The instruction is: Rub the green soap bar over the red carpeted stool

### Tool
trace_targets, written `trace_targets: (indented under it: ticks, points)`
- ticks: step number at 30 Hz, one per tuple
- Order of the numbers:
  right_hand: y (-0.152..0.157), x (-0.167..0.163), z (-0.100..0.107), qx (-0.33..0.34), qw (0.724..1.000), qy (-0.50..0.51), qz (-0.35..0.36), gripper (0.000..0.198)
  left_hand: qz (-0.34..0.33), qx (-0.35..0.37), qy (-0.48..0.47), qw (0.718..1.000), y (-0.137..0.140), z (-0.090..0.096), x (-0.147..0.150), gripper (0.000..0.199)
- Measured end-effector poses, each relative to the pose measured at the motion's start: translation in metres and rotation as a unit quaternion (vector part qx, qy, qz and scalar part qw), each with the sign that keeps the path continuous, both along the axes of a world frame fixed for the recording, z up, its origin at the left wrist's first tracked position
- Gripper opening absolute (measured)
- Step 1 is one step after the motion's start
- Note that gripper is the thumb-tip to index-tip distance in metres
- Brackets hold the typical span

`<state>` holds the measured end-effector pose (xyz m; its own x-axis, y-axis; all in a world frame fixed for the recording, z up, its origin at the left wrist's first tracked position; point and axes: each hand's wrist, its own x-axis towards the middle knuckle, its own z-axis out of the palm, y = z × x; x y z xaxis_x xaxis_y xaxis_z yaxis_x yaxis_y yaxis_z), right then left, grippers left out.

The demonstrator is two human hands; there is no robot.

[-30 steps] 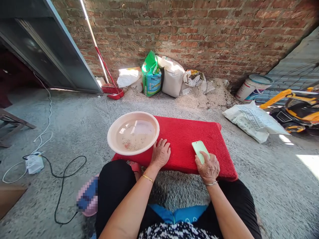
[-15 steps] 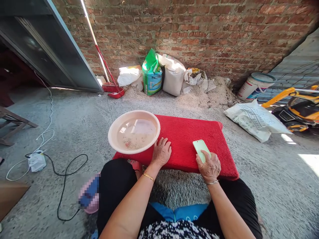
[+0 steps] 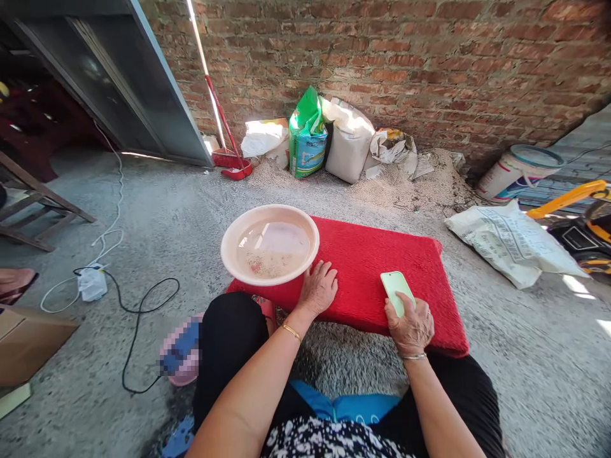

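A pale green phone (image 3: 396,289) is gripped in my right hand (image 3: 413,324), thumb and fingers closed around its lower end, over the bench's right part. My left hand (image 3: 319,289) lies palm down with fingers spread on the red plush cover (image 3: 367,254) of the low bench. Its fingertips are close beside the rim of a pale pink basin (image 3: 229,261); whether they touch it I cannot tell. The basin stands on the bench's left end, holding water with small dark specks and a reddish bit at the bottom.
Filled sacks (image 3: 351,143), a green bag (image 3: 308,137) and spilled grain line the brick wall. A red dustpan (image 3: 236,168), a bucket (image 3: 520,172) and a white sack (image 3: 513,238) stand or lie farther off. Cables (image 3: 138,331) and a cardboard box (image 3: 33,343) are at left.
The whole view has shifted, so the scene sits farther right in it. My hands keep their places on the bench, and the phone stays in my right hand.
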<state>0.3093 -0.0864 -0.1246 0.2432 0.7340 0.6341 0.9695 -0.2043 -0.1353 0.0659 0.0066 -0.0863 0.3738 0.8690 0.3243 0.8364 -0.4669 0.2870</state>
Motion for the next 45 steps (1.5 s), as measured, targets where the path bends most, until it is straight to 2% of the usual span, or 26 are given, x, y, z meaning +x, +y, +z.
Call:
trace_targets:
  ticks: [9, 19, 28, 41, 45]
  points:
    - [0.001, 0.001, -0.001, 0.021, 1.000, -0.021, 0.006, 0.044, 0.000, 0.000, -0.002, 1.000, 0.000, 0.000, 0.000, 0.026]
    - [0.000, 0.003, -0.001, 0.010, 1.000, -0.022, 0.000, 0.042, 0.000, -0.005, -0.004, 1.000, 0.001, -0.004, 0.000, 0.027]
    - [0.001, 0.005, -0.003, -0.001, 1.000, -0.015, -0.005, 0.048, 0.006, -0.015, 0.010, 1.000, -0.002, 0.002, 0.001, 0.026]
    - [-0.006, 0.000, 0.015, -0.085, 0.996, 0.017, 0.012, 0.055, 0.007, -0.020, 0.003, 1.000, -0.003, 0.004, 0.001, 0.026]
    - [-0.008, -0.017, 0.022, -0.090, 0.994, 0.048, 0.030, 0.054, 0.004, -0.014, 0.003, 1.000, -0.002, 0.004, 0.001, 0.025]
